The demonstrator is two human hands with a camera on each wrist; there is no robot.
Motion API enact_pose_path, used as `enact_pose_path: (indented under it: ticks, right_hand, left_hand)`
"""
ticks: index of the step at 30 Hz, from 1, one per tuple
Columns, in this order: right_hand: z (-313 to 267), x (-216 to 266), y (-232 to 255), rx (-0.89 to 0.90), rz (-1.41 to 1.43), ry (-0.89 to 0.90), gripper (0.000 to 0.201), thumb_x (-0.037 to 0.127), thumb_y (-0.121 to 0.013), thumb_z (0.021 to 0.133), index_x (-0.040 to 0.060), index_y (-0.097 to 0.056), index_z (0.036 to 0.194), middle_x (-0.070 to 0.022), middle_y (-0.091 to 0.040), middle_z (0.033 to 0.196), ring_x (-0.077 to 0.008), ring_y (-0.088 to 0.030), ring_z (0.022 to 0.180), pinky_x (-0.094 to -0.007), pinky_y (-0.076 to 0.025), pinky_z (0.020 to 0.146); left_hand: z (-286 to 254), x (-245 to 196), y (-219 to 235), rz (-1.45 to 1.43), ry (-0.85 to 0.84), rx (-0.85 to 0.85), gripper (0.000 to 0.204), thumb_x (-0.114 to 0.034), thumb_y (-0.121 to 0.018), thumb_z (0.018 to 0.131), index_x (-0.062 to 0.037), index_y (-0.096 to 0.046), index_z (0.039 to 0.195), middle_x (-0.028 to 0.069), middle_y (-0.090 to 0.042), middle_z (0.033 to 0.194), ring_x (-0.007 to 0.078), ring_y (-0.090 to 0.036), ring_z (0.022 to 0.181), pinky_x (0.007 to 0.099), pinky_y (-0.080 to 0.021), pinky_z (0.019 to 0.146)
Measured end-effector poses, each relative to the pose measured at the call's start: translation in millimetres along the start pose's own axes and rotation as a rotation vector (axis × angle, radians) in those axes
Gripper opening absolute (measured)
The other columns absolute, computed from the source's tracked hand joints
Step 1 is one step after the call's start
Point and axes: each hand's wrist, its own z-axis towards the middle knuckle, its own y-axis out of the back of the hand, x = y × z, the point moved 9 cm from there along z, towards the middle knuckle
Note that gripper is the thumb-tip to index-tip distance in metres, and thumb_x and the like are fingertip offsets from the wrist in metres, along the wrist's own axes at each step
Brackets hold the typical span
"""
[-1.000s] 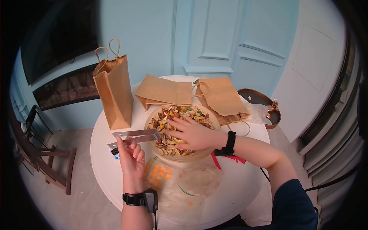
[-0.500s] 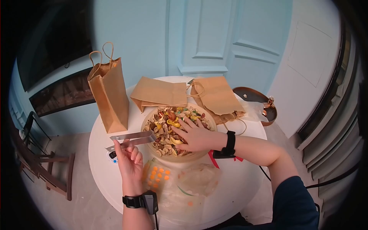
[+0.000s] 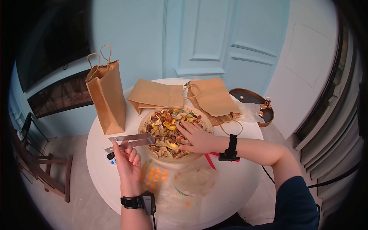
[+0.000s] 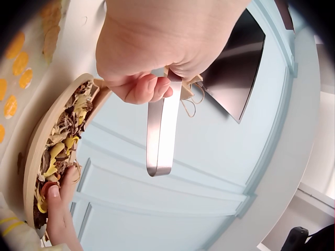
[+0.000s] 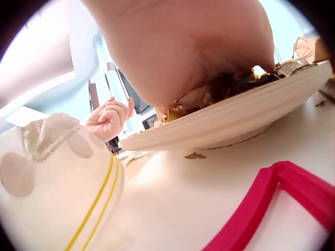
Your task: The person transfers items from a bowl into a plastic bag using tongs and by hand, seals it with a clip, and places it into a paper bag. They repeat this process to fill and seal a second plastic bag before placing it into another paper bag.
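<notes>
**Hands at the potpourri bowl**

The left hand (image 3: 128, 159) grips metal tongs (image 3: 132, 139), fingers curled round the handle end. The tong tips point toward 3 o'clock and reach the bowl rim at its 9 o'clock edge. The right hand (image 3: 197, 138) lies flat on the dried mix, fingers spread and straight, holding nothing. The wooden bowl (image 3: 199, 154) of potpourri sits at the centre of the round white table (image 3: 100, 168). An upright paper bag (image 3: 105, 97) stands at 10 o'clock from the bowl; two flat paper bags (image 3: 157, 94) lie at 12 o'clock. Clear plastic bags (image 3: 191, 182) lie at 6 o'clock, just beside the bowl.
</notes>
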Motion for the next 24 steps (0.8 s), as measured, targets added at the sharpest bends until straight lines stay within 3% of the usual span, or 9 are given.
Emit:
enact_pose_path:
  ticks: [8, 10, 13, 17, 19, 22, 24]
  right_hand:
    - [0, -28, 15, -0.058, -0.001, -0.034, 0.078, 0.058, -0.037, 0.093, 0.0087, -0.013, 0.148, -0.0306, -0.016, 0.148, -0.04, -0.016, 0.14, -0.0488, -0.013, 0.113]
    - [-11, -46, 18, -0.027, -0.04, -0.212, 0.079, 0.058, -0.036, 0.093, 0.0065, -0.013, 0.148, -0.031, -0.017, 0.147, -0.0409, -0.015, 0.14, -0.0493, -0.012, 0.113]
    - [-19, -61, -6, 0.088, -0.041, -0.31, 0.081, 0.059, -0.035, 0.093, 0.0038, -0.013, 0.148, -0.0301, -0.017, 0.148, -0.041, -0.013, 0.14, -0.049, -0.012, 0.113]
    - [-11, -50, -8, 0.012, 0.072, -0.237, 0.082, 0.059, -0.033, 0.093, 0.0015, -0.012, 0.147, -0.0288, -0.016, 0.149, -0.0419, -0.013, 0.14, -0.05, -0.012, 0.113]
    - [-5, -24, 7, -0.101, 0.036, -0.01, 0.079, 0.059, -0.032, 0.093, 0.0052, -0.012, 0.148, -0.0272, -0.016, 0.15, -0.0412, -0.012, 0.14, -0.0499, -0.012, 0.113]
    - [-4, -16, -6, 0.009, -0.069, -0.003, 0.077, 0.058, -0.034, 0.093, 0.0093, -0.012, 0.149, -0.0265, -0.015, 0.15, -0.0393, -0.013, 0.141, -0.049, -0.012, 0.113]
    - [0, -18, 0, -0.018, -0.054, -0.014, 0.076, 0.057, -0.035, 0.094, 0.0107, -0.012, 0.149, -0.0262, -0.015, 0.15, -0.0384, -0.012, 0.141, -0.0485, -0.012, 0.113]
  left_hand:
    - [0, -2, 0, 0.004, -0.005, -0.001, 0.042, -0.045, -0.05, 0.095, -0.0032, -0.05, 0.096, -0.0026, -0.036, 0.067, 0.0027, -0.028, 0.046, 0.016, -0.026, 0.037]
    - [-1, 0, 1, 0.004, -0.002, -0.006, 0.042, -0.045, -0.05, 0.095, -0.0032, -0.05, 0.096, -0.0027, -0.036, 0.067, 0.0027, -0.029, 0.046, 0.0161, -0.026, 0.037]
    - [0, 2, 0, 0.001, 0.011, -0.003, 0.043, -0.046, -0.05, 0.094, -0.0027, -0.051, 0.098, -0.0028, -0.036, 0.067, 0.0027, -0.028, 0.046, 0.0161, -0.025, 0.037]
    - [1, 1, 3, 0.012, 0.0, -0.002, 0.042, -0.046, -0.05, 0.094, -0.0035, -0.051, 0.096, -0.003, -0.036, 0.066, 0.0027, -0.028, 0.046, 0.0161, -0.025, 0.036]
    - [0, 1, 3, 0.014, 0.001, -0.007, 0.042, -0.046, -0.05, 0.094, -0.0041, -0.051, 0.095, -0.003, -0.036, 0.065, 0.0026, -0.028, 0.046, 0.0162, -0.025, 0.036]
    - [1, 2, 3, 0.011, 0.009, 0.002, 0.041, -0.046, -0.05, 0.094, -0.0047, -0.051, 0.093, -0.0032, -0.036, 0.065, 0.0027, -0.028, 0.046, 0.0162, -0.025, 0.036]
    - [2, 2, 4, 0.014, 0.006, -0.001, 0.042, -0.046, -0.05, 0.094, -0.0044, -0.051, 0.093, -0.003, -0.036, 0.065, 0.0027, -0.029, 0.046, 0.0162, -0.025, 0.036]
